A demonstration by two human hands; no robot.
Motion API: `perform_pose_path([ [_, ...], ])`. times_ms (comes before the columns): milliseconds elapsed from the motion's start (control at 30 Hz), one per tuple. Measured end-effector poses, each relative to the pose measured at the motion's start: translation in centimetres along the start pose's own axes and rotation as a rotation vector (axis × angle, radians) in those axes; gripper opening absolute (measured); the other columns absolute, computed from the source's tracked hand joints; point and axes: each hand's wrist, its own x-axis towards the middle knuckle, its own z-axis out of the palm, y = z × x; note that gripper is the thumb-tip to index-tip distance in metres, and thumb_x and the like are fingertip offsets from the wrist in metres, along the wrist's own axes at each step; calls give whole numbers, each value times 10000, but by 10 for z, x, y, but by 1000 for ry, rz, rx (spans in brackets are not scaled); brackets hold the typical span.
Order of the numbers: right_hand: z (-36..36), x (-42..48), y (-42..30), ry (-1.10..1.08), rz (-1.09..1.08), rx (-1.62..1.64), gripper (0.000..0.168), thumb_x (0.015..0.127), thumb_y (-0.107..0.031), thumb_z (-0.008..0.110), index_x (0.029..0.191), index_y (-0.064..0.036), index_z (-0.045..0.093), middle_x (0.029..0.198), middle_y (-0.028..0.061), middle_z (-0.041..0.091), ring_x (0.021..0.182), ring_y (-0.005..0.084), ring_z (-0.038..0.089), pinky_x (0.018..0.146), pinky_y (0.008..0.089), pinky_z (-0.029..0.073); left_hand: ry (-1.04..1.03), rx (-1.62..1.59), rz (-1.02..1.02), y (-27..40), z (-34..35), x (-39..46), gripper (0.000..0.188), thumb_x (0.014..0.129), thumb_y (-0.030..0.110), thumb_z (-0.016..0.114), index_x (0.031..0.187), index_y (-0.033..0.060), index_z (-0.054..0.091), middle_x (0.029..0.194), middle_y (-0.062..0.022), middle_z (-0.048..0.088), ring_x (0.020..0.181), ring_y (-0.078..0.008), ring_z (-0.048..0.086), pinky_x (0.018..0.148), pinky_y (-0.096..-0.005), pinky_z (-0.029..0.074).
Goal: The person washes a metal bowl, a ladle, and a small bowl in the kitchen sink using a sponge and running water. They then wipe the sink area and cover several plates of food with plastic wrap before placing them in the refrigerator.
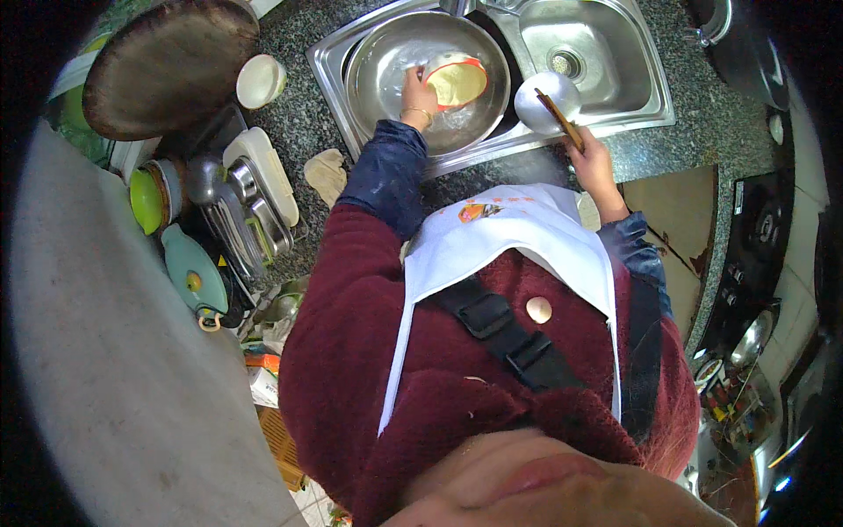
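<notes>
My left hand (pixel 419 99) grips a red-rimmed bowl (pixel 456 82), tilted with its pale yellow inside showing, over a large round steel basin (pixel 375 62) standing in the left sink bowl. Some water seems to lie in the basin. My right hand (pixel 591 161) holds a pair of brown chopsticks (pixel 560 118) near the counter's front edge. Below the chopsticks' tips, a silvery metal bowl or ladle head (pixel 537 105) overlaps the divider and the right sink bowl (pixel 609 59); whether my right hand also holds it, I cannot tell.
Left of the sink are a white bowl (pixel 258 82), a crumpled cloth (pixel 325 176), a large dark round board or lid (pixel 172 69), and a rack with steel and plastic containers (pixel 267 191). A faucet (pixel 457 5) is at the top. A gas stove (pixel 751 244) stands at right.
</notes>
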Motion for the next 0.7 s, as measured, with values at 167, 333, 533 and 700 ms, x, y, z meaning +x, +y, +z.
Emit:
perform_pose_path([
  [167,1,-2,2,-8,36,-20,185,813,-217,562,914,-65,529,709,197,573,685,383,562,578,433,428,-172,728,390,96,-37,-7,421,755,52,515,1146,192,446,1157,-127,422,955,-352,535,780,-404,479],
  [333,3,0,10,-35,60,-52,182,810,-199,559,926,-65,517,723,209,573,706,408,551,588,445,425,-656,1019,63,124,-34,16,268,829,209,453,1048,110,573,1088,-128,563,946,-311,582,732,-380,493],
  [533,0,-1,5,7,16,-32,160,810,-182,557,867,-48,490,711,214,556,696,409,541,570,437,408,-1503,237,-171,6,-58,77,326,748,280,614,977,49,596,1026,-136,610,894,-259,606,707,-344,500],
  [700,0,-6,13,33,34,-66,179,801,-177,570,926,-59,522,713,210,566,699,400,553,576,437,424,-887,-584,-92,-11,-40,4,438,706,60,625,1130,103,520,1008,-85,602,934,-259,581,739,-464,500],
])
